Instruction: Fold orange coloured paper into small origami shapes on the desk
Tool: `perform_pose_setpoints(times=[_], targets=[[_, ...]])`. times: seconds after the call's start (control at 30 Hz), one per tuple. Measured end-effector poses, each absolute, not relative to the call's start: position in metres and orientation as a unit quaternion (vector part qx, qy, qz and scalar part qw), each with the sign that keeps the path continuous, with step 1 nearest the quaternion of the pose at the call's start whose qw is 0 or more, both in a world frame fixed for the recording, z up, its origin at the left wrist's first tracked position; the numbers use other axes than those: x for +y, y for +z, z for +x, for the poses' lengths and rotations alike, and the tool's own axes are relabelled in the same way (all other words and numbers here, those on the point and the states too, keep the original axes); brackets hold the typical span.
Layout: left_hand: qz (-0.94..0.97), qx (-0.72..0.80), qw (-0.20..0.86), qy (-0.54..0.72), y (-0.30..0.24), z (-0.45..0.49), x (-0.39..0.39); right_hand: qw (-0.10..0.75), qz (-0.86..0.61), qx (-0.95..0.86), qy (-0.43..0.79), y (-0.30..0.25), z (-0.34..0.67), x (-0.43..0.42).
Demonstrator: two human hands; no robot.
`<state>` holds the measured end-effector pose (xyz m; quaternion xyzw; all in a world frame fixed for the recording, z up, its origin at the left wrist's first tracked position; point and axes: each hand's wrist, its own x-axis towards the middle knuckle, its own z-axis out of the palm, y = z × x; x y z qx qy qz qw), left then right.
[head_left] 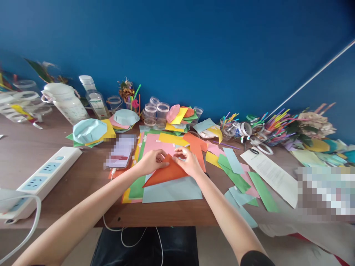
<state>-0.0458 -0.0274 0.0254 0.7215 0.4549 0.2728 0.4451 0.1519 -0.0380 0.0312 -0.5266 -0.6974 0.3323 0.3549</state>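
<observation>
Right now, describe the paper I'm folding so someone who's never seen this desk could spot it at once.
On the brown desk, find the pale blue sheet near the front edge. On it lies an orange triangle, its top held by the left hand and right hand. The other orange paper, behind it, lies untouched.

A white power strip (47,177) is lying at the left of the desk (24,147), and a phone (120,153) is sitting near it. A white jug (66,101), a bottle (95,98) and clear cups (156,112) are standing along the blue wall (194,44). Straws (274,120) and tape rolls (245,129) are crowding the right, near a printed sheet (270,173) and green strips (235,177).
</observation>
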Motion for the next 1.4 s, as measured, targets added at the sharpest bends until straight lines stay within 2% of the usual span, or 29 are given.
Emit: perform_pose_setpoints(times=[0.07, 0.2, 0.5, 1.4], targets=[[0.701, 0.441, 0.482, 0.285, 0.023, -0.045, -0.032, 0.342, -0.510, -0.691, 0.380, 0.034, 0.154, -0.040], [0.702, 0.437, 0.479, 0.294, 0.026, -0.044, -0.038, 0.332, -0.497, -0.688, 0.411, 0.037, 0.152, -0.047], [0.662, 0.450, 0.517, 0.303, 0.035, -0.045, -0.045, 0.335, -0.458, -0.720, 0.400, 0.039, 0.149, -0.056], [0.649, 0.457, 0.520, 0.315, 0.033, -0.046, -0.046, 0.344, -0.445, -0.727, 0.394, 0.039, 0.149, -0.059]])
